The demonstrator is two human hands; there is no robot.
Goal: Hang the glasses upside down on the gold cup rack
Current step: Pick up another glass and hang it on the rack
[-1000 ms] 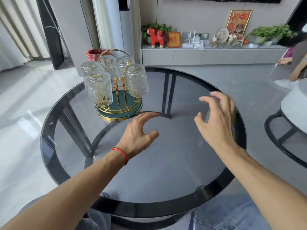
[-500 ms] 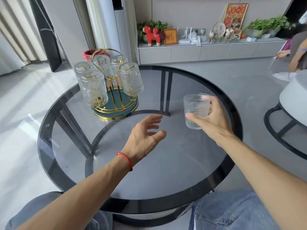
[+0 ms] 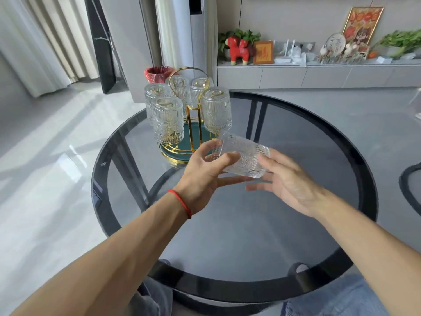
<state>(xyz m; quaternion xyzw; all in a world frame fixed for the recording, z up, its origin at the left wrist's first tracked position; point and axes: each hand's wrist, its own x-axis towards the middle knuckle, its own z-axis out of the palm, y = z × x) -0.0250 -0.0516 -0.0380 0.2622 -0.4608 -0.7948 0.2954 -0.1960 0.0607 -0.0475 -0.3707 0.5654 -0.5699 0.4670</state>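
Note:
A ribbed clear glass [image 3: 243,156] lies tilted on its side in the air, just in front of the rack. My left hand [image 3: 205,174] grips its left end with thumb across the front. My right hand [image 3: 284,181] touches its right end with the fingers spread beneath. The gold cup rack [image 3: 193,124], with a green round base and a loop handle, stands at the table's far left. Several ribbed glasses hang on it upside down, such as the front glass [image 3: 168,120] and the right glass [image 3: 216,109].
The round dark glass table [image 3: 250,224] has a black rim and black legs showing through. A red bin [image 3: 157,73] stands on the floor behind the rack. A low cabinet [image 3: 319,74] with ornaments runs along the far wall. Another dark stool edge [image 3: 407,188] is at right.
My right hand carried the glass from the table's right side toward the rack and tipped it sideways. My left hand rose and took hold of its other end.

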